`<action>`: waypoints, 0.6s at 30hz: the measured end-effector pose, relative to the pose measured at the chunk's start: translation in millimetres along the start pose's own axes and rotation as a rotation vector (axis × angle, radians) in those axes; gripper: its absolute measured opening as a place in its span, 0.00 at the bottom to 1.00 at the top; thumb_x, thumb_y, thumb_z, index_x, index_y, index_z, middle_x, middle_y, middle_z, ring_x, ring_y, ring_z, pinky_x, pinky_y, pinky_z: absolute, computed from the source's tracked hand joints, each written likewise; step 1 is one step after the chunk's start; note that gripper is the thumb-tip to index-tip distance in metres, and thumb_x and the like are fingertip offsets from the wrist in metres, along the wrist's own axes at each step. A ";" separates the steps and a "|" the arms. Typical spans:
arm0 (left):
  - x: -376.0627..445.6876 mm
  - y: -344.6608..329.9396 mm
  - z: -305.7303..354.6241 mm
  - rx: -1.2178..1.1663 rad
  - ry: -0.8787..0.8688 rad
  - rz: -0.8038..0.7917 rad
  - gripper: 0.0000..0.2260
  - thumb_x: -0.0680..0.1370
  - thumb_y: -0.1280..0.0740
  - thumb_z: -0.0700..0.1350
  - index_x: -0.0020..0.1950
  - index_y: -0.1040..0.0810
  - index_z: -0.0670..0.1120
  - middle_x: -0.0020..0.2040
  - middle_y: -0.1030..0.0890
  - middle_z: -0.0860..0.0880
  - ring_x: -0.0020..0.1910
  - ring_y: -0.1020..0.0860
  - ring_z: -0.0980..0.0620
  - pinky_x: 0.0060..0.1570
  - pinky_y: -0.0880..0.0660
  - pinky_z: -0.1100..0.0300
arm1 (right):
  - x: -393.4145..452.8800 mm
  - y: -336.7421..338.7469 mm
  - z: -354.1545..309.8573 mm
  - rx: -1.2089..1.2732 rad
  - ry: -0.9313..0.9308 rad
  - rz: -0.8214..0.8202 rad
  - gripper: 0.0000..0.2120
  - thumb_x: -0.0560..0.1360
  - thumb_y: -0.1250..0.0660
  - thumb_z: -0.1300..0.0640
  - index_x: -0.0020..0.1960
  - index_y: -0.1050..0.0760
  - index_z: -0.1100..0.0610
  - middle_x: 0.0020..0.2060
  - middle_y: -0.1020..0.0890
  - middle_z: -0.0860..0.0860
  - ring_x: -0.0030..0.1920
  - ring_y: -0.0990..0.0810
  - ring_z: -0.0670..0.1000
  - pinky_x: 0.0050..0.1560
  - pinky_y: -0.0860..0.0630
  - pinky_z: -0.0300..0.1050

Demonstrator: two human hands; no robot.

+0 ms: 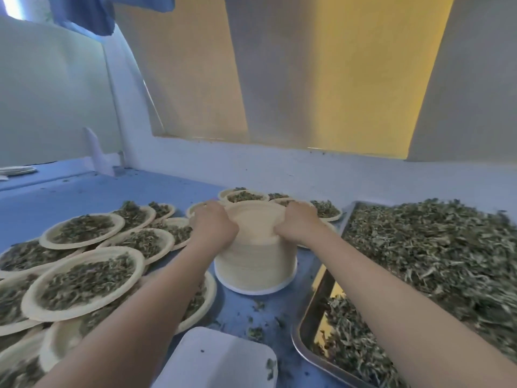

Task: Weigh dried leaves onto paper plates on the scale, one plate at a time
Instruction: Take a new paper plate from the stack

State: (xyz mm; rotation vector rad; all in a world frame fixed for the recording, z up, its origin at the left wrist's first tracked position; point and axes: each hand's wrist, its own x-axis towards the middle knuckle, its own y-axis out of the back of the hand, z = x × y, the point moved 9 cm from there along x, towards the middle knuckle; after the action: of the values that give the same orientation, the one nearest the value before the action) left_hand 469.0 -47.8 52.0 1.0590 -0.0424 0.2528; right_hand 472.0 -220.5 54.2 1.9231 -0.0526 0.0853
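Observation:
A tall stack of empty paper plates stands in the middle of the blue table. My left hand grips the top plates at the left rim, and my right hand grips them at the right rim, fingers curled over the edge. A metal tray on the right is heaped with dried leaves. The white scale sits at the bottom centre with nothing on its platform but a few crumbs.
Several paper plates filled with leaves overlap across the left side, and more filled plates sit behind the stack. A wall rises close behind the table. Loose leaf bits lie between scale and tray.

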 end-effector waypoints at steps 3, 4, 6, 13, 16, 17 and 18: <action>8.7 -4.0 -6.2 -0.081 0.024 -0.008 0.05 0.73 0.41 0.34 0.38 0.36 0.39 0.36 0.32 0.46 0.33 0.32 0.51 0.28 0.37 0.61 | 4.3 -6.6 12.1 0.149 -0.043 0.013 0.15 0.73 0.42 0.65 0.30 0.42 0.57 0.28 0.37 0.51 0.28 0.41 0.49 0.27 0.46 0.42; 10.2 -4.9 -4.6 -0.066 0.012 -0.021 0.10 0.73 0.42 0.33 0.34 0.38 0.42 0.33 0.34 0.47 0.30 0.35 0.52 0.26 0.40 0.61 | 5.2 -5.8 13.7 0.182 -0.046 0.024 0.15 0.73 0.42 0.66 0.30 0.43 0.56 0.28 0.38 0.51 0.28 0.41 0.49 0.27 0.46 0.42; 10.9 -5.8 -0.3 -0.024 -0.008 -0.051 0.11 0.73 0.42 0.33 0.32 0.39 0.43 0.31 0.35 0.47 0.29 0.37 0.52 0.26 0.41 0.61 | 5.7 -1.2 12.4 0.214 -0.029 0.061 0.16 0.72 0.43 0.67 0.30 0.43 0.56 0.28 0.38 0.50 0.28 0.42 0.49 0.27 0.46 0.43; 1.3 22.3 24.4 -0.004 -0.044 -0.059 0.09 0.75 0.44 0.34 0.37 0.37 0.45 0.39 0.32 0.44 0.35 0.33 0.52 0.29 0.41 0.60 | -4.8 32.6 1.7 0.255 0.012 0.173 0.14 0.72 0.43 0.69 0.32 0.42 0.58 0.30 0.35 0.51 0.30 0.38 0.50 0.29 0.42 0.44; -16.5 43.1 26.8 -0.065 -0.064 -0.033 0.11 0.74 0.45 0.32 0.35 0.42 0.44 0.35 0.38 0.48 0.31 0.41 0.52 0.30 0.45 0.60 | -20.0 49.7 -5.5 0.284 0.041 0.190 0.12 0.71 0.43 0.69 0.34 0.42 0.57 0.34 0.35 0.52 0.35 0.37 0.52 0.36 0.40 0.44; -26.2 49.7 25.6 -0.073 -0.075 -0.031 0.11 0.74 0.45 0.32 0.35 0.42 0.44 0.35 0.38 0.48 0.32 0.41 0.52 0.30 0.45 0.60 | -29.8 54.3 -8.8 0.298 0.061 0.197 0.11 0.71 0.43 0.69 0.35 0.41 0.57 0.35 0.35 0.53 0.37 0.36 0.52 0.37 0.40 0.45; -38.2 56.3 23.4 -0.078 -0.080 -0.036 0.11 0.74 0.45 0.32 0.36 0.42 0.44 0.36 0.38 0.48 0.32 0.41 0.52 0.30 0.45 0.60 | -41.5 57.8 -11.2 0.307 0.084 0.206 0.10 0.71 0.44 0.69 0.36 0.41 0.57 0.35 0.35 0.53 0.38 0.36 0.52 0.38 0.40 0.45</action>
State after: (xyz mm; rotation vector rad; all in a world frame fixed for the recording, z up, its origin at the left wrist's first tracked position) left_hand 421.3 -49.1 105.8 0.9915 -0.1049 0.1751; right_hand 425.7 -230.3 108.5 2.2137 -0.1914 0.3282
